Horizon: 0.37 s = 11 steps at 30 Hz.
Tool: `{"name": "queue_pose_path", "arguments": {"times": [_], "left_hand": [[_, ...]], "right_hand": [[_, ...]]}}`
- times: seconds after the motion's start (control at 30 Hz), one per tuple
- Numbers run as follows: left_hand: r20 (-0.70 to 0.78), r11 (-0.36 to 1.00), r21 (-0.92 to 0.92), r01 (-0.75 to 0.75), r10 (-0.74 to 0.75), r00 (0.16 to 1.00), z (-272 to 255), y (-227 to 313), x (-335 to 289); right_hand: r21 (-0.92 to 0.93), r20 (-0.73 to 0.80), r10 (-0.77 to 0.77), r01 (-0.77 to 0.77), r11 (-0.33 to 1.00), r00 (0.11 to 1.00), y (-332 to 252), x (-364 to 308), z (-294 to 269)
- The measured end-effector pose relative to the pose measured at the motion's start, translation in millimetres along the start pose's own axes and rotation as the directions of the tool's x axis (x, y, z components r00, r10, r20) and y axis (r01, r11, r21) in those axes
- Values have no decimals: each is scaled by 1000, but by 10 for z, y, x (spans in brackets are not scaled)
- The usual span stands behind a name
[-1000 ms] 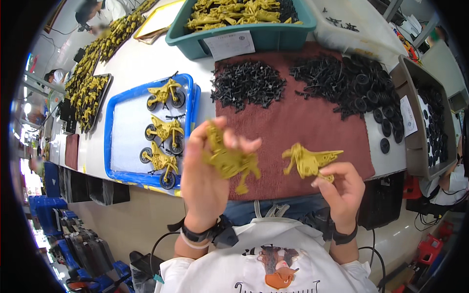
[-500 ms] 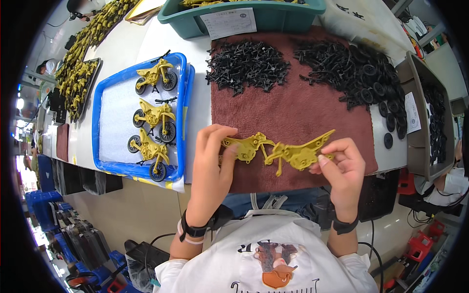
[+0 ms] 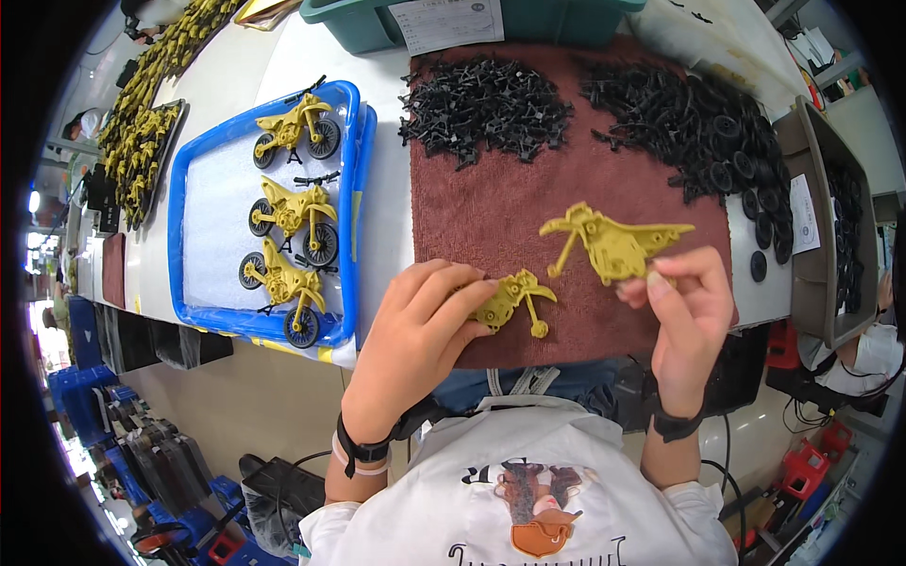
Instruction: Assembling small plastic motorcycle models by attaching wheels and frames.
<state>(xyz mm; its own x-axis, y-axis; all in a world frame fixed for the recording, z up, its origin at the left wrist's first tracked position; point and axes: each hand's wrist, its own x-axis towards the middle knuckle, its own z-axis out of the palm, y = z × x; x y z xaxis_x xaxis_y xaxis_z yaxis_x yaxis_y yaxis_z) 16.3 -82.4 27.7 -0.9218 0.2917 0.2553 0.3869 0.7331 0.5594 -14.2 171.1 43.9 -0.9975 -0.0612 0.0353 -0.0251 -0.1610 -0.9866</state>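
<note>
My left hand (image 3: 415, 344) grips a yellow toy motorbike frame (image 3: 510, 300) low over the brown cloth (image 3: 491, 203), near the front edge. My right hand (image 3: 684, 316) pinches the tail of a second yellow motorbike frame (image 3: 613, 245) and holds it a little above the cloth, to the right of the first one. The two frames are apart. A pile of small black parts (image 3: 486, 104) and a pile of black wheels (image 3: 703, 132) lie at the far side of the cloth.
A blue tray (image 3: 354, 203) on the left holds three finished yellow motorbikes (image 3: 288, 208) with black wheels. A green bin (image 3: 354, 24) stands at the back. A grey box (image 3: 830, 226) with black parts is at the right. More yellow bikes (image 3: 142, 141) fill the far left.
The two frames, held end to end over the cloth half a second ago, have come apart. My right hand lifted its frame up and to the right; my left stayed low.
</note>
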Motion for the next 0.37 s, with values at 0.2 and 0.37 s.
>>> {"name": "queue_pose_path", "arguments": {"times": [0.2, 0.37], "left_hand": [[-1, 997, 9, -73, 73, 997, 16, -3, -81], [-32, 999, 53, -11, 12, 999, -39, 57, -108]], "right_hand": [[-328, 187, 143, -75, 942, 972, 219, 100, 315], [-582, 397, 11, 242, 777, 918, 220, 150, 452]]}}
